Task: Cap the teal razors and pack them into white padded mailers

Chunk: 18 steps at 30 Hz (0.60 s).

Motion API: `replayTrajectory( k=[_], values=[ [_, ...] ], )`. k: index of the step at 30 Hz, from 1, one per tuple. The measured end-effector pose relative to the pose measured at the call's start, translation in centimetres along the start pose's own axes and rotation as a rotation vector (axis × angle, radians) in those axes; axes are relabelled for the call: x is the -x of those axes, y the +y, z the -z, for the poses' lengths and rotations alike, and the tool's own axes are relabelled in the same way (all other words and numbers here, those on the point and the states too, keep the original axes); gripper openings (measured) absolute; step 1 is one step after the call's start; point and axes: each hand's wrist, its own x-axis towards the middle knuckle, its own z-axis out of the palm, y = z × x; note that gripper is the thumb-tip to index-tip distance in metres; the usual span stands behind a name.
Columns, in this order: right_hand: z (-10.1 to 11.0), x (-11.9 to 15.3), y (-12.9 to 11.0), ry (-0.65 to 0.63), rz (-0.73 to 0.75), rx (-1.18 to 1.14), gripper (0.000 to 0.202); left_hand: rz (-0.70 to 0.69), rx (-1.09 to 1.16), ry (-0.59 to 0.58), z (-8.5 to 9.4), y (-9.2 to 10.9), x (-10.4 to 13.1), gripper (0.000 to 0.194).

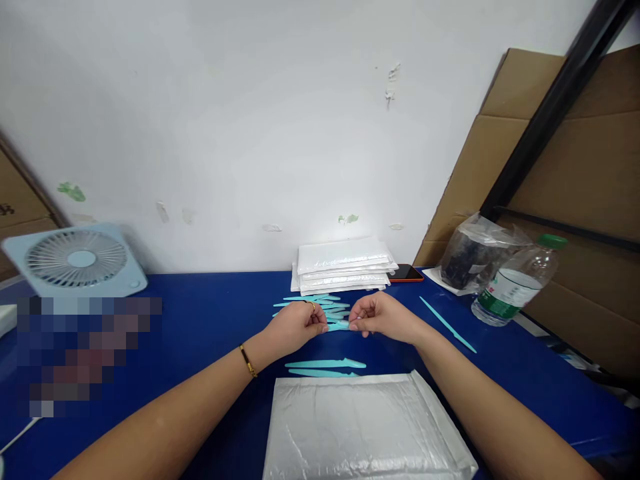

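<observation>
Between my left hand [297, 325] and my right hand [384, 316] is a turquoise eyebrow razor [339, 326], held level above the blue table. My left fingers pinch one end, and my right thumb and fingers pinch the other. Just behind my hands lies a loose pile of similar razors [325, 299], partly covered by my fingers. Nearer to me, two razors [323, 364] lie side by side along the top edge of a silvery bubble mailer [360, 427]. A single razor [447, 324] rests slantwise to the right of my right hand.
White bubble mailers [345, 260] are stacked against the wall, with a phone [407, 273] beside them. At right stand a green-capped bottle [517, 283] and a bagged dark item [463, 257]. A light blue fan [80, 259] is at left, near a blurred-out patch.
</observation>
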Motion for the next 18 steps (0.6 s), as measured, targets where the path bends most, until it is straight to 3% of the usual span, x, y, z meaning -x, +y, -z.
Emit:
replayTrajectory(
  k=[3, 6, 8, 10, 12, 16, 18],
  values=[
    [0.3, -0.1, 0.1, 0.097, 0.039, 0.101, 0.027, 0.004, -0.053, 0.045, 0.0, 0.0, 0.0, 0.017],
    [3.3, 0.5, 0.8, 0.412, 0.033, 0.383, 0.023, -0.003, -0.118, 0.179, 0.3, 0.1, 0.0, 0.024],
    [5.7, 1.2, 1.6, 0.523, -0.023, 0.547, 0.019, -0.029, -0.115, 0.171, 0.5, 0.3, 0.2, 0.025],
    [7.4, 1.7, 2.3, 0.505, -0.093, 0.632, 0.017, -0.061, -0.091, 0.051, 0.8, 0.8, 0.6, 0.022],
    [7.8, 1.7, 2.9, 0.432, -0.154, 0.660, 0.016, -0.084, -0.087, -0.080, 0.8, 1.1, 1.0, 0.023],
    [6.0, 0.6, 3.5, 0.298, -0.185, 0.738, 0.014, -0.068, -0.120, -0.197, 0.4, 1.4, 1.4, 0.022],
    [5.0, 0.0, 3.6, 0.292, -0.210, 0.838, 0.009, -0.044, -0.132, -0.218, 0.2, 1.4, 1.4, 0.016]
  ],
)
